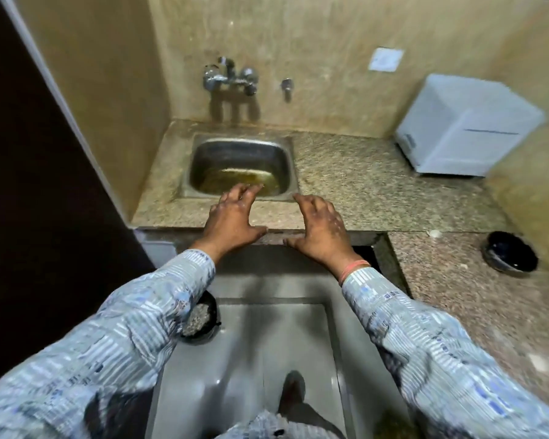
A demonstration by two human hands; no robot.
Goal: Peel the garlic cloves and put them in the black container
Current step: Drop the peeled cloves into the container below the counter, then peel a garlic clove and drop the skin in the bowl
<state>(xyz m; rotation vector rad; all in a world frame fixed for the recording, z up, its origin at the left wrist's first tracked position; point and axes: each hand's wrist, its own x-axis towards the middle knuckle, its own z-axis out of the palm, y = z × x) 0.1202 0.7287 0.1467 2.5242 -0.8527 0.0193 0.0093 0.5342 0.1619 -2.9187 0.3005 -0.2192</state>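
Observation:
My left hand [233, 217] and my right hand [322, 228] are stretched out side by side over the front edge of the speckled stone counter [362, 185], fingers spread and holding nothing. The left fingertips reach over the near rim of the steel sink [286, 172]. A black container [509, 252] stands far to the right on the lower counter section, well apart from both hands. A small pale piece [435, 233], possibly garlic, lies on the counter left of the container.
Wall taps [230, 78] hang above the sink, which holds murky water. A white appliance [466, 126] sits at the back right corner. A dark round bin [200, 318] with scraps stands on the floor under my left sleeve. A dark wall closes the left side.

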